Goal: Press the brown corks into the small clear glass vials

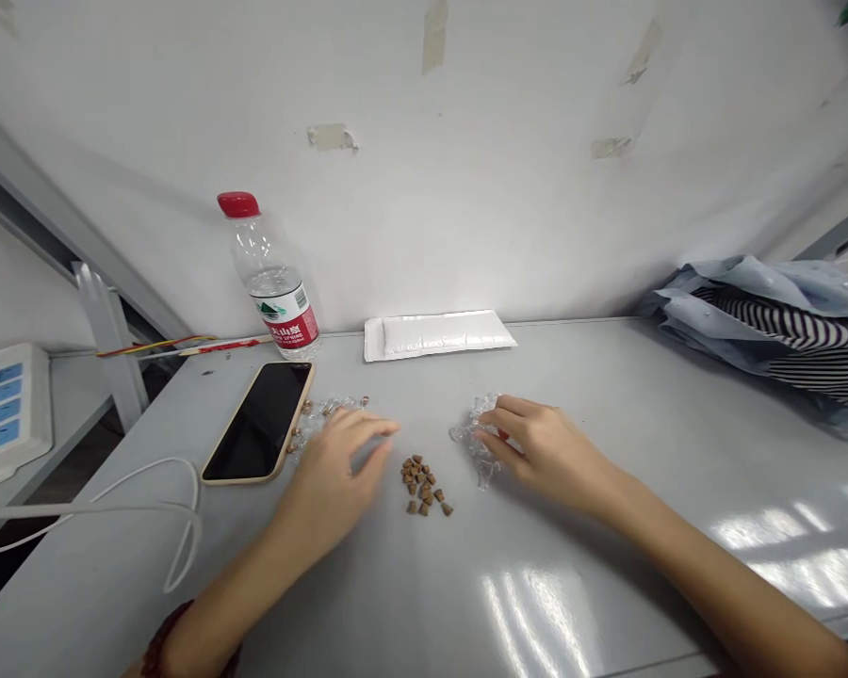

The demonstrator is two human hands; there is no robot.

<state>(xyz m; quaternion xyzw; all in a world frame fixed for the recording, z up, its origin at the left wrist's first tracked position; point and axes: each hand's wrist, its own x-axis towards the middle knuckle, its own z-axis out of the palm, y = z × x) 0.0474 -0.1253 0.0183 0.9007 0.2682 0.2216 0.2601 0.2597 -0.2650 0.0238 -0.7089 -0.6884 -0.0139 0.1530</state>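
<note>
Small brown stoppers (424,485), like tiny corks, lie in a loose heap on the grey table between my hands. To their left, my left hand (332,471) hovers with thumb and fingers apart and nothing visible between them. Beyond it are small clear pieces with brown ends (315,414), partly covered by the hand. My right hand (537,443) reaches into a pile of small clear pieces (481,457), its fingers curled at the pile's edge. What sits between those fingertips is too small and too hidden to make out.
A phone (261,424) lies on the left, with a red-capped water bottle (275,282) behind it. A white padded packet (438,334) rests against the wall. White cables (184,513) loop at left, near a power strip (10,405). At right sits a blue-grey bag (735,320) with striped cloth.
</note>
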